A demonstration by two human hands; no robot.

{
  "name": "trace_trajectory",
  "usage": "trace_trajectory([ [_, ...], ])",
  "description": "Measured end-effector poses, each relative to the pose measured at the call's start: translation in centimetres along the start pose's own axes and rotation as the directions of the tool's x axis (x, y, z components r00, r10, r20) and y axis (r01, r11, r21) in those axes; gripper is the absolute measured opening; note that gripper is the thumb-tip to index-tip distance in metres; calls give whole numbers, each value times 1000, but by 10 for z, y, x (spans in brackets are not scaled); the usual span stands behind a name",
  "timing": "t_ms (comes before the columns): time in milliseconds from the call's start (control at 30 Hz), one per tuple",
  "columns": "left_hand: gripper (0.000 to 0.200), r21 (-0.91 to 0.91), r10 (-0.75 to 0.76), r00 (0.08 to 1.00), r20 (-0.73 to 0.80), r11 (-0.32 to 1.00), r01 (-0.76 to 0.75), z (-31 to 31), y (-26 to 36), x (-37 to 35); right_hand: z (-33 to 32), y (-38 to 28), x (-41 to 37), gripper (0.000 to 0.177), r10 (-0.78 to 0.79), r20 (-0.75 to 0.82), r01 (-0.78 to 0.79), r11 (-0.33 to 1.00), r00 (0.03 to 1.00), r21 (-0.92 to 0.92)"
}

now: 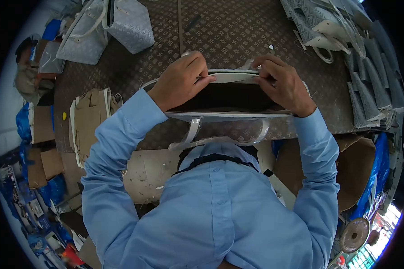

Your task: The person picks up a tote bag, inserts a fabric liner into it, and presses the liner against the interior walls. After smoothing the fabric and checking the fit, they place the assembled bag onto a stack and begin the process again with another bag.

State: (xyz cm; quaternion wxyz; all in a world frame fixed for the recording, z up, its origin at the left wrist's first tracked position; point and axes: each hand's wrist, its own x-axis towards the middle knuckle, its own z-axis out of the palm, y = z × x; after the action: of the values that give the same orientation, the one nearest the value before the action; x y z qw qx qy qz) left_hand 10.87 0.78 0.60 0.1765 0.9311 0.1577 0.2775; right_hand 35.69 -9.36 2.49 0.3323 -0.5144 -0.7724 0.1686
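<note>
Wears a light-blue button-front shirt [197,206] with creased sleeves. Flanked at near right by a round disc [354,235], then by an open cardboard carton [355,166] with blue plastic sheeting [378,172] just beside it. Faces the near edge of a brown patterned tabletop [229,27], with a tote bag [238,117] set there in the middle, straight ahead of the shirt. Shows, on the bag's near side, a loop handle [193,130] partly wrapped in clear plastic and hanging toward the body, then a white-edged near rim, then a wide mouth, dark within.

Reaches over that mouth with both forearms. Pinches the pale strip [233,77] along its far side between thumb and fingers of the left hand [179,80], and grips the same strip farther right with the right hand [283,85], leaving a short stretch bare between. Cannot tell how the strip joins the bag.

Bordered at left by a stack of tan pieces [92,107] with white edging, well apart from the left hand. Lined at right with grey textured panels [372,76]. Ends at far left with two silver-grey patterned handbags [128,27], side by side.
</note>
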Motion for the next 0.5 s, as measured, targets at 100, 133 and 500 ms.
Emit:
trace_trajectory([
  [100,27,1,48,999,-8,999,-48,2,-2,4,1,3,0,20,-9,-42,7,999,999,-33],
  [133,27,-1,41,999,4,999,-41,2,-4,5,0,2,1,21,-6,-43,5,999,999,-35],
  [500,25,-67,34,999,20,997,-32,1,-7,5,9,5,0,24,-13,-153,6,999,988,-44],
])
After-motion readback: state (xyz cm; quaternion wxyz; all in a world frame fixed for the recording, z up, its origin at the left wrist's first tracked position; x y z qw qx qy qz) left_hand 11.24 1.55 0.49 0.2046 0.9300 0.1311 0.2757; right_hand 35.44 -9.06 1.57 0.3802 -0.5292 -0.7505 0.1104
